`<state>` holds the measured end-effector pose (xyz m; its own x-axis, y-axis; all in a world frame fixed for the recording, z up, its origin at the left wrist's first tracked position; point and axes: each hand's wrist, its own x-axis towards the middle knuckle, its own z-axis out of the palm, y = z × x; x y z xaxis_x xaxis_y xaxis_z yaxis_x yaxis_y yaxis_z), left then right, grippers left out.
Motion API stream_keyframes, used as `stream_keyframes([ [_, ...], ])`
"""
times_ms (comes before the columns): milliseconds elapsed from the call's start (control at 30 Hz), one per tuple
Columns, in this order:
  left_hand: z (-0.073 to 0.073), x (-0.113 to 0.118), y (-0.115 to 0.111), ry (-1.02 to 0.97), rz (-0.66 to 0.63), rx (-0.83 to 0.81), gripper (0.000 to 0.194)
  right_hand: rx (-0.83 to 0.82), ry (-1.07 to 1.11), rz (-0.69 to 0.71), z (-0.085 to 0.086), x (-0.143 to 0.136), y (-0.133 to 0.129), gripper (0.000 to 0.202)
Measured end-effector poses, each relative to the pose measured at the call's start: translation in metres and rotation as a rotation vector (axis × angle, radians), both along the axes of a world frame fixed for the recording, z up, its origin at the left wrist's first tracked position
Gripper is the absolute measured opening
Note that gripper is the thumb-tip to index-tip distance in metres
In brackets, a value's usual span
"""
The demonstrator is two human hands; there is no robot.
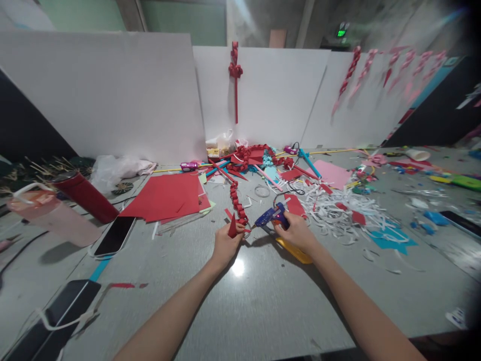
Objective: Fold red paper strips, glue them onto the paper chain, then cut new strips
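Observation:
My right hand [295,230] is wrapped round the handle of a blue glue gun [269,215], whose nozzle points left toward my other hand. My left hand [226,244] is closed on a red paper cone [232,227] and a thin red strip beside it. From these fingers a curled red paper chain [237,200] runs away along the table. The nozzle tip is close to the red strip; whether they touch I cannot tell. Under my right wrist lies a yellow object [295,250], partly hidden by the hand.
Red paper sheets [165,195] lie to the left, near a phone [114,236], a red tumbler [88,198] and a pink bottle [52,213]. White paper shreds [334,208] spread on the right. A clear tape ring [262,191] sits ahead. White panels [263,95] stand behind.

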<state>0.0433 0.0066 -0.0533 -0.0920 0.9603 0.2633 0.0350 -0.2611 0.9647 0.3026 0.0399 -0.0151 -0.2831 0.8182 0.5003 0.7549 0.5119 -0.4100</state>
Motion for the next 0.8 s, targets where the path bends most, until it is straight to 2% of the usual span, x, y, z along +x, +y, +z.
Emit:
stream_keyframes([
  [400, 0.003, -0.0026, -0.0022, 0.074, -0.027, 0.023, 0.006, -0.06, 0.002, 0.077, 0.0004, 0.0, -0.0015, 0.012],
  [800, 0.0031, -0.0015, -0.0015, 0.035, -0.028, 0.003, 0.006, -0.068, -0.011, 0.069, -0.003, 0.0029, 0.0009, 0.01],
])
